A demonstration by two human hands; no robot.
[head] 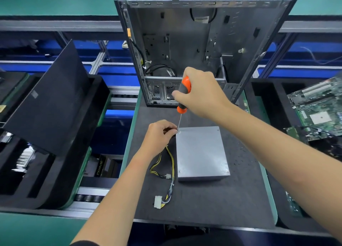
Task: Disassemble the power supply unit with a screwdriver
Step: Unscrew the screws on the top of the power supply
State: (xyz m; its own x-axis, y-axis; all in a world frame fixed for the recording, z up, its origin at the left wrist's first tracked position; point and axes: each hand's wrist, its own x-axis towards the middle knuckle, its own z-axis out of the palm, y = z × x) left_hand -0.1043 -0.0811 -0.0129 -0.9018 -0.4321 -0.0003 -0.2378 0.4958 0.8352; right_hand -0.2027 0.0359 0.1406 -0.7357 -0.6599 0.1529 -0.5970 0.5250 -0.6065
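The PSU (201,153) lies flat on the dark mat (212,205), near the middle, its cables (169,170) trailing off its left side toward the near edge. The screwdriver (183,96) stands almost upright, tip at the screw in the far-left corner of the lid. To do this well, I would keep the shaft square to the lid, press down firmly so the tip stays seated, and turn slowly. The right hand (201,94) is wrapped round the orange-and-grey handle. The left hand (160,134) has curled fingers pinched at the tip, apparently steadying it or the screw. Beyond stands an open case (203,42).
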